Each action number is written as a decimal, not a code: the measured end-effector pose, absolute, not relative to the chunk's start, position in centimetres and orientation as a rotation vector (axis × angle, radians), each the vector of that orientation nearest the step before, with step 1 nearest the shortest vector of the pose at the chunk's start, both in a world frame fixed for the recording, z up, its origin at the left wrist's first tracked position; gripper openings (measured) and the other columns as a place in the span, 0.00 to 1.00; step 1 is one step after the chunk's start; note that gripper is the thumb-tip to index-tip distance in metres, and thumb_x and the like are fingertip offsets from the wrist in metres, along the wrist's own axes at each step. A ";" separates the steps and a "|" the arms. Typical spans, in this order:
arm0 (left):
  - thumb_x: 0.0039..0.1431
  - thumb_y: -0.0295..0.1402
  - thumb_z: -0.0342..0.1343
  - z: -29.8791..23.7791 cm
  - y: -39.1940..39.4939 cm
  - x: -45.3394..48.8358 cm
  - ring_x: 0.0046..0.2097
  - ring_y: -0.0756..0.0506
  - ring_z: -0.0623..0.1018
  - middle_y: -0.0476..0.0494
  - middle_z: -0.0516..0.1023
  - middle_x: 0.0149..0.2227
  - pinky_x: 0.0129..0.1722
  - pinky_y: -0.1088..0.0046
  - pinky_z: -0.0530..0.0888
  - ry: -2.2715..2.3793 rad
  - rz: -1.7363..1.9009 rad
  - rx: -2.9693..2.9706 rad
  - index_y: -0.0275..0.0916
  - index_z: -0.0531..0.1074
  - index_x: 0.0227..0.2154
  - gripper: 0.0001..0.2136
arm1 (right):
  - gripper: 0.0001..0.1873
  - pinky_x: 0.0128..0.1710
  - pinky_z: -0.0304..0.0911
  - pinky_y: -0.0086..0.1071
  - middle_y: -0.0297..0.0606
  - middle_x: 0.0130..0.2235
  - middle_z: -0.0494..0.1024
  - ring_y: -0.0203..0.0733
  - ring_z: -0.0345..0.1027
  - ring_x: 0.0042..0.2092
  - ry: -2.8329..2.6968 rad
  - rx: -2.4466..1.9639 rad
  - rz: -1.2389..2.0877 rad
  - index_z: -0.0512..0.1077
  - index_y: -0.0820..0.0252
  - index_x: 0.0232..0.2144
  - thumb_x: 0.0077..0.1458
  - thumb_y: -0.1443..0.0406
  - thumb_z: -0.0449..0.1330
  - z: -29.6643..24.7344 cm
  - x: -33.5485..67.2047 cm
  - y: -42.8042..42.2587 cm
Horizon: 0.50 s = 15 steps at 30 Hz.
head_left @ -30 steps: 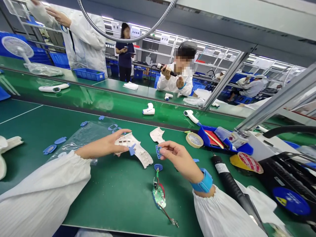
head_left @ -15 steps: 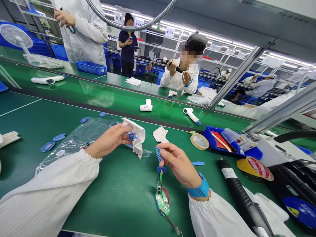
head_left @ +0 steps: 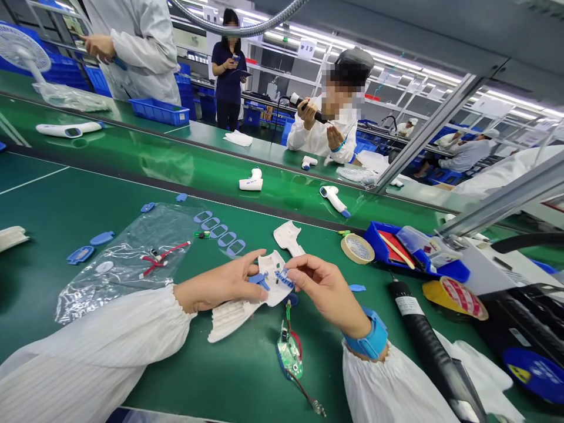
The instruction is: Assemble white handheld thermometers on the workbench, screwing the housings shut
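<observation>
My left hand [head_left: 222, 286] is closed on a white thermometer shell half [head_left: 232, 320], its hollow inner side facing up. A blue trigger-like piece [head_left: 259, 279] lies within the shell by my left fingers. My right hand [head_left: 328, 288] pinches a small blue button strip [head_left: 284, 278] against the shell's inside at its right end. Below the hands, a green circuit board [head_left: 289, 357] with red, green and dark wires rests on the mat. Just behind the shell lies another white shell half [head_left: 287, 236].
A clear plastic bag [head_left: 127, 258] with red-wired parts lies left, blue oval rings [head_left: 220, 231] behind. To the right are a tape roll [head_left: 358, 249], a blue parts tray [head_left: 445, 271] and a black electric screwdriver [head_left: 416, 329]. White thermometers [head_left: 335, 201] sit on the green conveyor [head_left: 185, 164]; co-workers are beyond.
My left hand has brought the shell down and to the right and turned its inside up. My right hand has moved the button strip onto the shell. The blue rings are now uncovered.
</observation>
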State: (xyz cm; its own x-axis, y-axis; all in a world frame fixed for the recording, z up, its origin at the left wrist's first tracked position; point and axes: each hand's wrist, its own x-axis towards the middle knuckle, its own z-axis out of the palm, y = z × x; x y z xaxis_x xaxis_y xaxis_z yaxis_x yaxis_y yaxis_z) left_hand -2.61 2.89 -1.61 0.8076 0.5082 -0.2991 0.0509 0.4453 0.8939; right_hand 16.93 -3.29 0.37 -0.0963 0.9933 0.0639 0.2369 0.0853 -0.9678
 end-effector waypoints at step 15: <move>0.51 0.25 0.50 -0.6 3.0 -3.4 0.27 0.52 0.63 0.54 0.64 0.29 0.24 0.78 0.60 0.537 0.043 1.807 0.39 0.62 0.34 0.07 | 0.10 0.35 0.52 0.37 0.40 0.33 0.71 0.43 0.57 0.37 -2.788 -1.382 0.301 0.74 0.60 0.34 0.59 0.70 0.53 3.5 15.6 -2.0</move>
